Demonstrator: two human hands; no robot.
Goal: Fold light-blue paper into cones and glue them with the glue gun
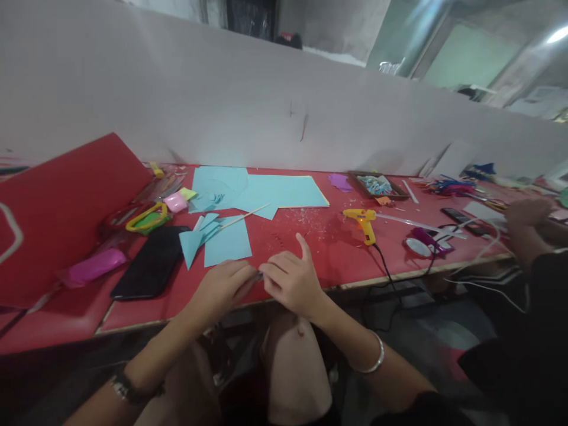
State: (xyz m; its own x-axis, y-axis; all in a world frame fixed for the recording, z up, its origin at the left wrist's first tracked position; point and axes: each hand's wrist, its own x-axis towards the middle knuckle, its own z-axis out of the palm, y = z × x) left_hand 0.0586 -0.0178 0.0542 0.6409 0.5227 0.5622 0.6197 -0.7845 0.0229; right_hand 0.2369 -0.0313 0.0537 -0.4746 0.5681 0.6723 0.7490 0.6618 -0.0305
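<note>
At the table's front edge, my left hand [225,286] is closed, its fingers pinched together. Beside it my right hand [293,285] has its fingers curled in and one finger sticking up. The fingertips of both meet at a small greyish thing, mostly hidden and too small to name. Just beyond the left hand lies a square of light blue paper [228,244]. A folded blue paper piece [197,235] and a thin wooden stick [246,214] rest by it. Larger blue paper sheets [284,190] are behind.
A yellow glue gun [361,222] with a black cord lies to the right. A black phone [153,263] and a pink packet [95,267] are at left, near a red board [66,207]. A tray of scraps [377,185] stands behind. A co-worker's hand [528,228] is far right.
</note>
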